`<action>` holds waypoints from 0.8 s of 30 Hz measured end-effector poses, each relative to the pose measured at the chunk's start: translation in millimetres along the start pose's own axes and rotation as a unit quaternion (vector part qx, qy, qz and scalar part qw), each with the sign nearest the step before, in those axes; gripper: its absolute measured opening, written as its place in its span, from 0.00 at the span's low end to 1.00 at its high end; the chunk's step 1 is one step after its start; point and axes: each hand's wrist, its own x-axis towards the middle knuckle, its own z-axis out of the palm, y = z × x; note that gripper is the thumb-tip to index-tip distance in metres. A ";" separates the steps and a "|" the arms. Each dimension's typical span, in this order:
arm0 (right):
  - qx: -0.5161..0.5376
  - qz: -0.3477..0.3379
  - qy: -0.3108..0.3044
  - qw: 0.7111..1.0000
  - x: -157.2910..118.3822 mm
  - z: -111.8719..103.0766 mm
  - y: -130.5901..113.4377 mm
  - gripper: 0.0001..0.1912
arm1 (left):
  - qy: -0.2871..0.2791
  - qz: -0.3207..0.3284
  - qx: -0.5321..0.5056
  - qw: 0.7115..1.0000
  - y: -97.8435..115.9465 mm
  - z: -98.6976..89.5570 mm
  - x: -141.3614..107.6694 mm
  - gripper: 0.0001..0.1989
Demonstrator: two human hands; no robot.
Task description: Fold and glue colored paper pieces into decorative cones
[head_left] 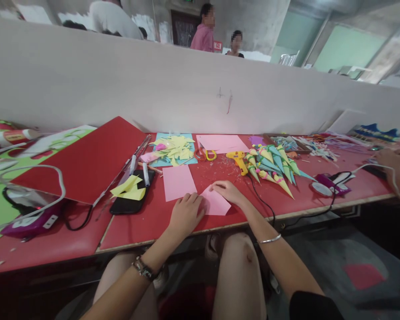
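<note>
Closest to the camera are the worker's bare forearms, the left with a dark beaded bracelet (142,268) and the right with a silver bangle (270,239), reaching over a pair of bare knees (242,262) to the red table (130,233).

From here I see the left hand (186,214) palm down, fingers side by side and slightly bent, their tips at the left edge of a pink paper piece (217,206); whether they grip it or merely rest there I can't tell. The right hand (229,192) comes in from the other side, thumb and fingertips drawn in narrow and touching the paper's top edge, though I can't make out whether they pinch it.

The piece lies near the table's front edge, between the two hands. Its lower right corner is slanted rather than square, and its top is partly covered by the fingers.

Just beyond the left hand a flat pink sheet (179,183) lies on the table. Farther back are scissors (210,155) with red and yellow handles and a yellow glue gun (239,162), beside a heap of green, blue and yellow paper cones (275,159).
</note>
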 end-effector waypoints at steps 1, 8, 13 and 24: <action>0.005 0.005 0.004 1.000 0.2 2.4 -0.3 0.12 | 0.001 -0.005 0.003 1.000 1.0 1.1 0.2 0.14; -0.037 0.040 0.040 0.998 -6.9 17.4 -3.1 0.11 | -0.003 -0.022 0.025 0.999 4.7 5.1 1.3 0.18; -0.113 0.044 0.067 0.990 -16.1 24.8 -8.2 0.08 | -0.013 -0.017 0.030 0.999 6.0 3.4 2.2 0.19; -0.226 0.044 0.080 0.970 -26.8 33.2 -18.8 0.11 | -0.031 -0.005 0.040 0.999 6.3 0.4 4.2 0.20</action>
